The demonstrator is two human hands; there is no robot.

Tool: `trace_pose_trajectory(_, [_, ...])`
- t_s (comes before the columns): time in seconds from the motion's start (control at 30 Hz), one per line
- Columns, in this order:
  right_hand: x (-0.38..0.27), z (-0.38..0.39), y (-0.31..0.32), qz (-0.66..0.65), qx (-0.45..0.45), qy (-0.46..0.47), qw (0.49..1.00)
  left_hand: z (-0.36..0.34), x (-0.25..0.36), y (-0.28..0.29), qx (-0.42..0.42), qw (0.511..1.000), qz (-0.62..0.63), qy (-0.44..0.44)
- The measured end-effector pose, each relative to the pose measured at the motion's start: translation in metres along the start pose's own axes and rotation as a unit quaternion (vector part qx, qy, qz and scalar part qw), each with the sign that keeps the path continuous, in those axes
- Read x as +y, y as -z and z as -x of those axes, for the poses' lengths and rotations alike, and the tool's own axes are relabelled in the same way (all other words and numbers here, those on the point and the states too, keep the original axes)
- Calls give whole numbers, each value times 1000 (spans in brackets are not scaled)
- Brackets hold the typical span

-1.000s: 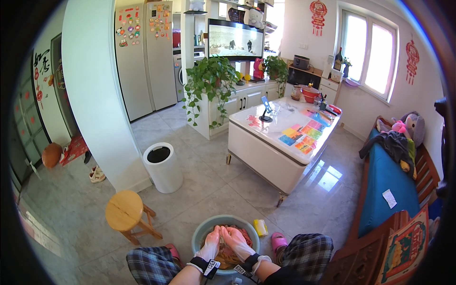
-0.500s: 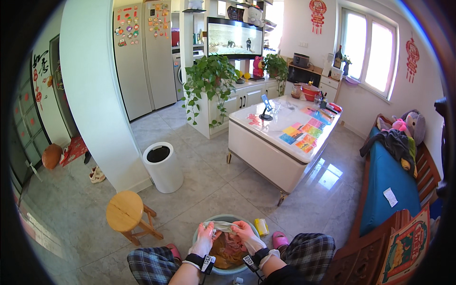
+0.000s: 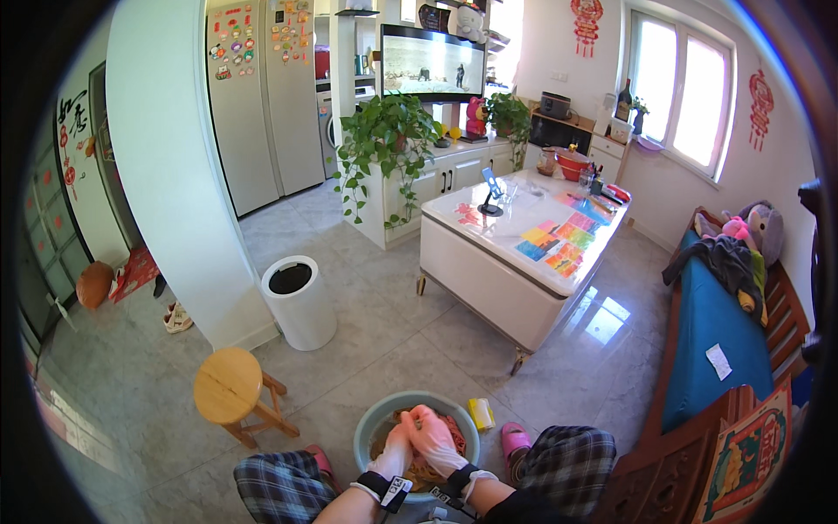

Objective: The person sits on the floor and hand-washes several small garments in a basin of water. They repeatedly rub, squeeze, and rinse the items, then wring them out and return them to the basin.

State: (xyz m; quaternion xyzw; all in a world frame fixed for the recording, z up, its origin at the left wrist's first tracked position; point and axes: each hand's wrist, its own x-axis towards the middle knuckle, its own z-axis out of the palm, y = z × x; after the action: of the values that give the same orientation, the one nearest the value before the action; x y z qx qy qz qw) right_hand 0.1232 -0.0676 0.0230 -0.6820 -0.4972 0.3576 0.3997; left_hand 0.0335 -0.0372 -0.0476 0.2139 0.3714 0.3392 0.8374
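At the lower centre of the frame we list one grey-blue basin [image 3: 364,426] on the floor [image 3: 367,367], containing pinkish-red and orange-brown cloth [image 3: 454,430]; over it, left hand [image 3: 398,444] and right hand [image 3: 431,438] pressed together, each grip curled, contents we cannot tell. Just right of the basin, one yellow object [image 3: 480,415]; lower left, one round wooden stool [image 3: 229,384].

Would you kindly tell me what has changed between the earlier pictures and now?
Half a second ago, the gloved left hand and right hand were apart, stretching a pale cloth between them; now both have moved inward and meet over the round blue-grey basin, much as a second ago. Whether they still grip the cloth is hidden. The round-topped wooden stool and yellow packet stayed put.
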Motion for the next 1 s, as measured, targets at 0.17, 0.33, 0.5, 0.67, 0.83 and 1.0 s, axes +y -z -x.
trace_pose_trajectory(0.17, [11, -3, -1, 78, 92, 15, 993, 11, -9, -20, 61, 997, -32, -28])
trace_pose_trajectory(0.33, [12, 9, -23, -63, -42, 83, 994, -16, -16, 32, 12, 995, 60, -77])
trace_pose_trajectory(0.5, [23, -5, -5, -49, 43, -64, 996, -40, -44, 48, 97, 985, -120, -75])
trace_pose_trajectory(0.67, [18, 3, -11, -1, -54, -7, 999, -25, -43, 48, 42, 999, 1, -26])
trace_pose_trajectory(0.83, [12, 3, -8, -84, -12, -97, 992, -30, -33, 40, 50, 994, -27, -88])
trace_pose_trajectory(1.0, [18, -6, -1, 38, -6, -42, 998, -28, -31, 30, 46, 998, 30, -10])
